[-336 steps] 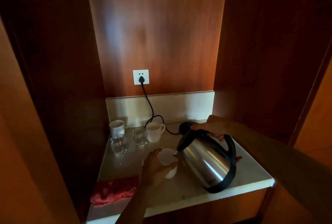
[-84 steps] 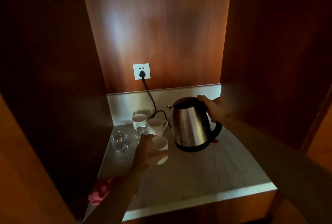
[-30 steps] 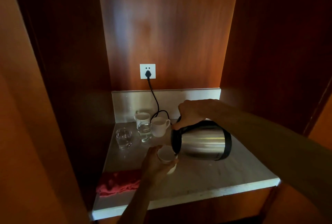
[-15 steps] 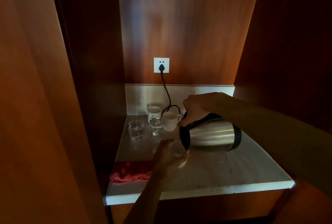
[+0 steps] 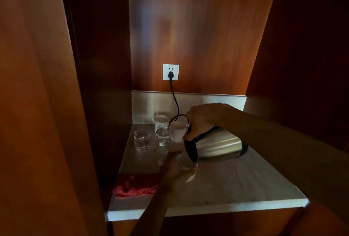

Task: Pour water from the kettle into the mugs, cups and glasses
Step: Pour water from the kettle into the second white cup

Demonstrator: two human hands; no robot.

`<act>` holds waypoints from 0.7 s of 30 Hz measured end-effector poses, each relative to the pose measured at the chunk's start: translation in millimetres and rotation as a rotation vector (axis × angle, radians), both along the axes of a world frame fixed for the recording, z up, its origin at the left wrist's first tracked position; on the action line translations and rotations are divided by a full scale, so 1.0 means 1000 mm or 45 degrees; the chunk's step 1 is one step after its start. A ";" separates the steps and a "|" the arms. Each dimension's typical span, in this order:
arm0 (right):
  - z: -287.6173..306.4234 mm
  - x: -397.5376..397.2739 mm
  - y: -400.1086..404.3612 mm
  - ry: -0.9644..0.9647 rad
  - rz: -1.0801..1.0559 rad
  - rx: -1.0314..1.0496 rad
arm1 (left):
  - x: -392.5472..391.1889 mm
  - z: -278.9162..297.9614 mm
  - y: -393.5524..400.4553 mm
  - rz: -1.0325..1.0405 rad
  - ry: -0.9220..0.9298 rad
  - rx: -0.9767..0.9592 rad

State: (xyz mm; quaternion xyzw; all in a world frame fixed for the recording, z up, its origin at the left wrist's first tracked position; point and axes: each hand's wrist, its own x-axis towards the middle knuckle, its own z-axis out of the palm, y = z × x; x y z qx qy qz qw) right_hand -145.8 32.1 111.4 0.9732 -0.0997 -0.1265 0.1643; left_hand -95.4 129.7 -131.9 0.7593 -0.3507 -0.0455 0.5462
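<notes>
My right hand grips the black handle of a steel kettle, which lies tipped almost on its side with its mouth over a white cup. My left hand wraps around that cup on the pale counter. No water stream can be made out in the dim light. Behind stand two white mugs and two clear glasses holding water.
A red cloth lies at the counter's front left. A black cord runs from a wall socket down behind the mugs. Dark wooden panels close in the niche on the left, back and right.
The kettle has stayed tipped over the cup in my left hand, its mouth a little lower. The view has shifted, with the counter sitting further right in the frame.
</notes>
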 end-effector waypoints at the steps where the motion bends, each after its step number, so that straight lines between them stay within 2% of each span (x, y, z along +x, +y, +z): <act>1: 0.000 0.000 0.000 0.004 0.005 -0.003 | -0.001 0.000 0.001 -0.007 0.009 -0.007; 16: 0.000 -0.011 -0.003 0.001 0.080 -0.079 | 0.003 -0.001 0.002 -0.021 -0.041 0.044; 21: 0.001 -0.023 -0.017 -0.048 0.018 -0.019 | 0.006 0.004 0.000 -0.017 -0.075 0.136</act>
